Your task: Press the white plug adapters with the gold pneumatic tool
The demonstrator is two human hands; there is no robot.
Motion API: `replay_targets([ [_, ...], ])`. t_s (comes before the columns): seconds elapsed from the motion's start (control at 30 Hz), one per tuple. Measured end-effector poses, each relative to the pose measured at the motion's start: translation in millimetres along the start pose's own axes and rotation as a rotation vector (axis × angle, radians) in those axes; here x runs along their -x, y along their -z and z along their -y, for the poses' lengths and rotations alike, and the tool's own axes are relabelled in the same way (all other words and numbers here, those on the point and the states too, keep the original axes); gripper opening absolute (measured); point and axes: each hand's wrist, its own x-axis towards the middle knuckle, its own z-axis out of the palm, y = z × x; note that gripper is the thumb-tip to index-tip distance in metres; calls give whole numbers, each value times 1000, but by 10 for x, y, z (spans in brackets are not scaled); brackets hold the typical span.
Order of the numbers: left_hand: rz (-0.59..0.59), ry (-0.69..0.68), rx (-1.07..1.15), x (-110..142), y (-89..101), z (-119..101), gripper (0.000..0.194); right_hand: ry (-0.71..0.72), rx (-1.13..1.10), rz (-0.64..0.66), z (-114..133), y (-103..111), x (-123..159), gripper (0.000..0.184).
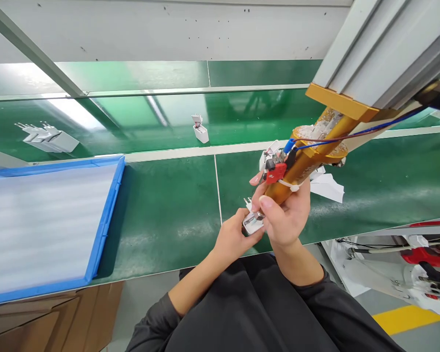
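My left hand (231,238) pinches an open white plug charger case (253,226) near the front edge of the green bench. Prongs and some inner parts of the case show. My right hand (291,217) is wrapped round the lower end of a gold-coloured dispensing tool (302,168) with a metal nozzle. The nozzle tip points down into the open case; whether it touches the inside, I cannot tell. A red switch (276,173) and blue and brown wires are fixed to the tool. Just behind my right hand lies another open white charger (267,154), partly hidden.
A blue-rimmed tray (112,205) with a white sheet lies at the left. Across the pale rail stand one open charger (201,132) and several more (50,139) in a row. White paper (328,187) lies right of my hands. A metal column (381,54) looms upper right.
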Motion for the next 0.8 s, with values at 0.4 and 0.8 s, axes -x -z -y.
replay_targets([
  [0.4,131,189,220,90,525,187,30,35,137,-157,-54,123,-79,36],
  [0.8,248,122,93,-135,575,343,42,28,116,-169,-111,218,-52,39],
])
